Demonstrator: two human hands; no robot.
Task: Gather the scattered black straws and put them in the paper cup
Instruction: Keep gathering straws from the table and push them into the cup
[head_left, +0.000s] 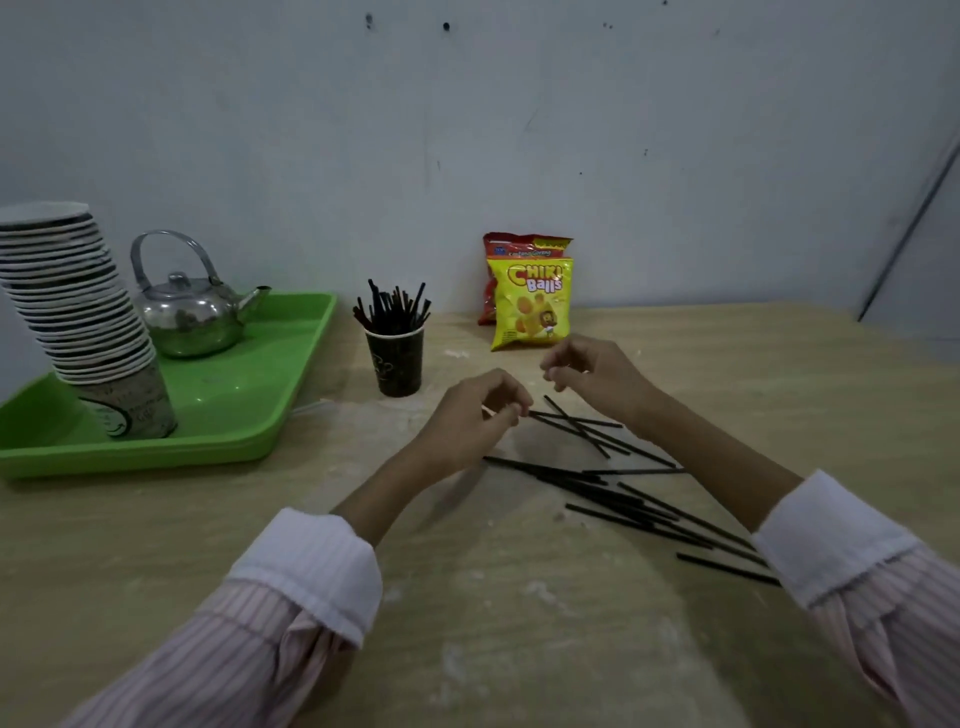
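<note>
Several black straws (613, 493) lie scattered on the wooden table in front of me, right of centre. A dark paper cup (396, 364) stands behind them to the left, holding a bunch of black straws (392, 309) upright. My left hand (467, 421) rests low over the table, its fingertips pinched on the near end of a straw (576, 422) in the upper small pile. My right hand (587, 374) hovers just above that pile, fingers loosely curled with nothing visible in them.
A green tray (249, 400) at the left carries a metal kettle (189, 317) and a tall leaning stack of paper cups (78, 306). Two snack bags (530, 301) lean on the wall behind the hands. The table's right edge runs near the wall corner.
</note>
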